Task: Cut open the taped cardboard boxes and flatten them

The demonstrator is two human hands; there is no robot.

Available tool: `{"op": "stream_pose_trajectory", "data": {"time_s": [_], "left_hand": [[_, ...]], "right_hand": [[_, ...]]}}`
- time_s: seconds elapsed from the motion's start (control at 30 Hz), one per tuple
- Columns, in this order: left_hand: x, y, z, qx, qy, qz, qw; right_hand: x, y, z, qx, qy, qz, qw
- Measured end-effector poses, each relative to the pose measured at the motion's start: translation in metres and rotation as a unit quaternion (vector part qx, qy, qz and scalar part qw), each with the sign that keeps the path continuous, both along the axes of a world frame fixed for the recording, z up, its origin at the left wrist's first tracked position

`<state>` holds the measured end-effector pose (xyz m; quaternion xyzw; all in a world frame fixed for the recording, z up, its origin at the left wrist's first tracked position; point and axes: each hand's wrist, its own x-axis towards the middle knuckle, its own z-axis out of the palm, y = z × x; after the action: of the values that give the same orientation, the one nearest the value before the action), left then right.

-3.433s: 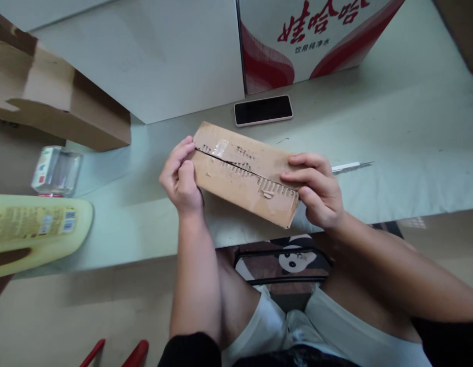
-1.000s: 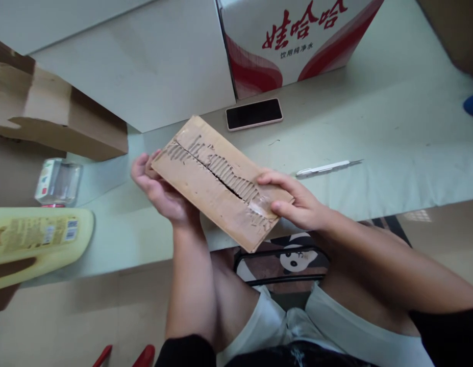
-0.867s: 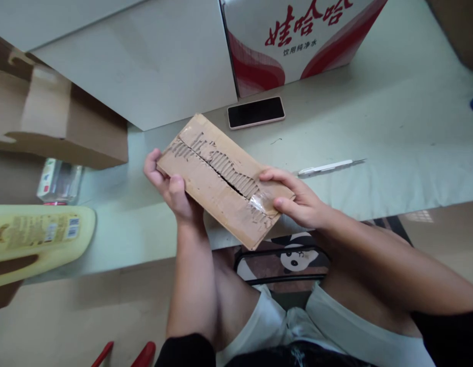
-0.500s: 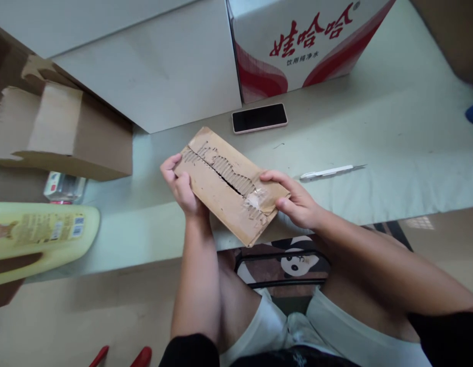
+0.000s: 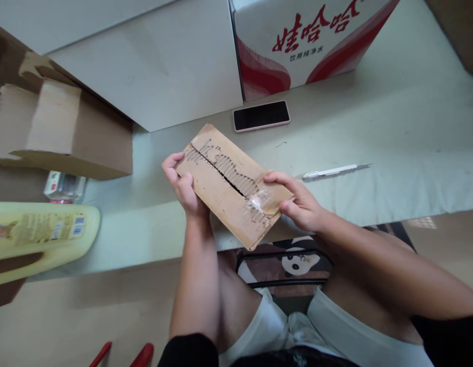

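Note:
Between my two hands is a flat brown cardboard box (image 5: 217,196), held at a slant over the table's front edge. Its upper face has a long dark slit, torn paper baring the corrugation, and a shiny patch of clear tape near the right end. My left hand (image 5: 184,186) grips the left end, thumb on the top face. At the right end my right hand (image 5: 297,201) pinches the corner, with fingers partly hidden beneath. A white pen-like craft knife (image 5: 331,172) with a thin tip lies on the table to the right of my right hand.
A phone (image 5: 261,116) lies behind the box. Farther back stand a large white box (image 5: 155,66) and a red-and-white carton (image 5: 297,61). At left are an open cardboard box (image 5: 94,135), a clear container (image 5: 64,186) and a yellow bottle (image 5: 86,239). The pale cloth-covered table (image 5: 404,153) extends right.
The view has shifted slightly. Both hands keep their hold on the cardboard box, which has barely moved; its right end sits a touch farther right and lower.

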<state>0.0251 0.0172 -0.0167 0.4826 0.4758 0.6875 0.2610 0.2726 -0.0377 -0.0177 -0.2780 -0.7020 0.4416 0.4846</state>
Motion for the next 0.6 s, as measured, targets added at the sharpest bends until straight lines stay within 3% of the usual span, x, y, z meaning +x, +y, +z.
{"op": "stream_pose_trajectory", "data": {"time_s": [0.27, 0.33, 0.4, 0.5, 0.6], "left_hand": [[0.009, -0.002, 0.008, -0.005, -0.030, 0.010, 1.000], [0.011, -0.003, 0.010, -0.005, -0.040, 0.014, 0.999], [0.012, -0.002, 0.011, -0.005, -0.039, 0.016, 0.999], [0.012, -0.001, 0.012, -0.007, -0.029, 0.017, 0.999], [0.011, -0.001, 0.011, -0.005, -0.025, 0.017, 1.000]], "right_hand": [[0.009, -0.003, -0.007, 0.018, 0.012, 0.023, 0.999], [0.017, -0.005, -0.004, 0.031, -0.022, -0.012, 0.999], [0.028, -0.005, 0.004, 0.042, -0.112, -0.094, 0.988], [0.046, -0.002, 0.015, 0.052, -0.273, -0.230, 0.933], [0.065, 0.004, 0.019, 0.037, -0.427, -0.288, 0.856]]}}
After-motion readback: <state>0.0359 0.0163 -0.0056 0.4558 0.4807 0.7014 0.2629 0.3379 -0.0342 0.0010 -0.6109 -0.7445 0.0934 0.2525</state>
